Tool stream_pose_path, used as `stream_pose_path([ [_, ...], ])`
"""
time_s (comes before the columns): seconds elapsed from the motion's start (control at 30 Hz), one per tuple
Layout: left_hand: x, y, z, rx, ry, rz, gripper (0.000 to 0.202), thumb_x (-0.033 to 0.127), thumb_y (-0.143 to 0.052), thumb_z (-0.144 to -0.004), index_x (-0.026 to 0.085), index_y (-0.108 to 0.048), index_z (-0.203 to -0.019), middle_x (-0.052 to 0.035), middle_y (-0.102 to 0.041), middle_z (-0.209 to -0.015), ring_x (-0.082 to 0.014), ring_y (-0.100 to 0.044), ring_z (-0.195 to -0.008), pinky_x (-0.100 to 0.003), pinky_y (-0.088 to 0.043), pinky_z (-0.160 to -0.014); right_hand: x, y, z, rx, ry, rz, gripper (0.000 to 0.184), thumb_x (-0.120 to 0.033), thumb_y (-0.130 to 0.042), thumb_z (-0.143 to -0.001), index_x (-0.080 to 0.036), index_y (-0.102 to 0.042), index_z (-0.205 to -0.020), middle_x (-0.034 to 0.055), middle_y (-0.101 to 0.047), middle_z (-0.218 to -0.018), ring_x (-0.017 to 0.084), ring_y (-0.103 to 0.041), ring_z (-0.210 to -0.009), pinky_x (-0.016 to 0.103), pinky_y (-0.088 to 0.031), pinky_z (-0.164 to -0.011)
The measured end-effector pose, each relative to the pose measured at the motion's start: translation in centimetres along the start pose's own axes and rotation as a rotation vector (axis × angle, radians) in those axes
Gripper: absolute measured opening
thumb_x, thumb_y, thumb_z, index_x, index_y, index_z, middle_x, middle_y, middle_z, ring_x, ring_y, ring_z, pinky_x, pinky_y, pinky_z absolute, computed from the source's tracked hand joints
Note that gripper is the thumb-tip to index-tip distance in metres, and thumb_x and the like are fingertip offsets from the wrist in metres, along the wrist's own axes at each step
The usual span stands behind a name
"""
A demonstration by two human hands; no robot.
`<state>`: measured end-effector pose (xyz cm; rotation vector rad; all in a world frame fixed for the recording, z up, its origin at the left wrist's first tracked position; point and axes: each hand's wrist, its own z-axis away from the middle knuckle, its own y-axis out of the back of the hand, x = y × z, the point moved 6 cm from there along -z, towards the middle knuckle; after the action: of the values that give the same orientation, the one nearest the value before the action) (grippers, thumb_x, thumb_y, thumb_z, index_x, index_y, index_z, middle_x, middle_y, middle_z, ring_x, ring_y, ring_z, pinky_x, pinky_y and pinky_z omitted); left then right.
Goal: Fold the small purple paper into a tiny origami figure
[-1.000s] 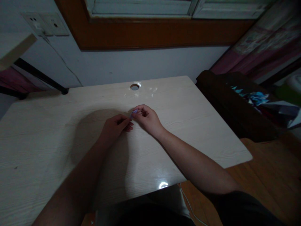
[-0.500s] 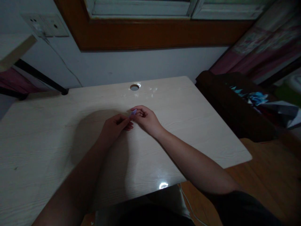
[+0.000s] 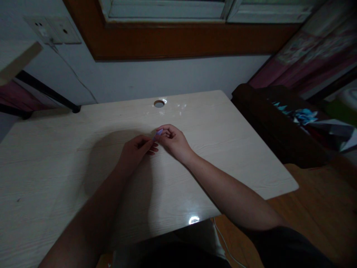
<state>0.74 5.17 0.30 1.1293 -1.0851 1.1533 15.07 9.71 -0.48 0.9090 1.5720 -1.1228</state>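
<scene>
Both my hands meet over the middle of a pale wood-grain desk [image 3: 228, 149]. My left hand [image 3: 135, 150] and my right hand [image 3: 174, 141] each pinch the same small light-purple piece, likely folded paper [image 3: 158, 133], between thumb and fingertips. Only its tip shows between the fingers; the rest is hidden. My hands hover just above the desk surface, fingers curled in.
A round cable hole [image 3: 159, 104] lies at the desk's far edge. Behind it stand a white wall with sockets [image 3: 52, 29] and a wooden window frame [image 3: 178, 41]. A dark piece of furniture [image 3: 267, 123] with blue items stands to the right. A board edge [image 3: 16, 59] juts in top left.
Almost nothing has changed; my fingers shift very slightly on the purple piece, and the view moves a little.
</scene>
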Motion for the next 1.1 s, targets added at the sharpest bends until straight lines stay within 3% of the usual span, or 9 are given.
stream_pose_path([
  [0.53,-0.3,0.5,-0.1,0.081,-0.005,-0.008,0.035,0.050,-0.069,-0.081,0.015,-0.065,-0.085,-0.0086,-0.076,-0.084,-0.0173,-0.072,-0.070,-0.032,-0.060,-0.072,-0.1,0.9,-0.1,0.112,0.054,-0.020,0.033,-0.033,-0.080,-0.069,-0.023,-0.059,-0.093,-0.0041,-0.061,-0.078,0.011,-0.058,-0.072,0.028,-0.050,-0.074],
  [0.77,0.0,0.5,-0.1,0.047,-0.044,0.055,0.030,0.044,-0.067,-0.082,0.015,-0.063,-0.092,-0.0077,-0.074,-0.089,-0.0176,-0.071,-0.073,-0.032,-0.060,-0.069,-0.3,1.0,-0.1,0.113,0.061,-0.009,0.030,-0.030,-0.078,-0.072,-0.024,-0.059,-0.095,-0.0046,-0.061,-0.077,0.011,-0.058,-0.071,0.028,-0.049,-0.074],
  [0.9,0.0,0.2,-0.1,0.023,-0.051,0.020,0.037,0.047,-0.069,-0.081,0.016,-0.065,-0.101,-0.0075,-0.074,-0.091,-0.0175,-0.071,-0.072,-0.031,-0.060,-0.069,-0.3,0.5,0.0,0.059,0.055,-0.007,0.032,-0.033,-0.080,-0.071,-0.023,-0.060,-0.094,-0.0034,-0.063,-0.079,0.011,-0.060,-0.072,0.028,-0.049,-0.073],
  [1.1,0.1,0.6,0.0,0.065,-0.072,-0.127,0.035,0.052,-0.065,-0.084,0.017,-0.069,-0.088,-0.0049,-0.075,-0.078,-0.0169,-0.072,-0.068,-0.028,-0.058,-0.071,-0.5,-0.4,0.4,-0.021,0.035,0.016,0.035,-0.037,-0.081,-0.072,-0.023,-0.062,-0.097,-0.0023,-0.065,-0.080,0.012,-0.060,-0.072,0.027,-0.048,-0.070],
])
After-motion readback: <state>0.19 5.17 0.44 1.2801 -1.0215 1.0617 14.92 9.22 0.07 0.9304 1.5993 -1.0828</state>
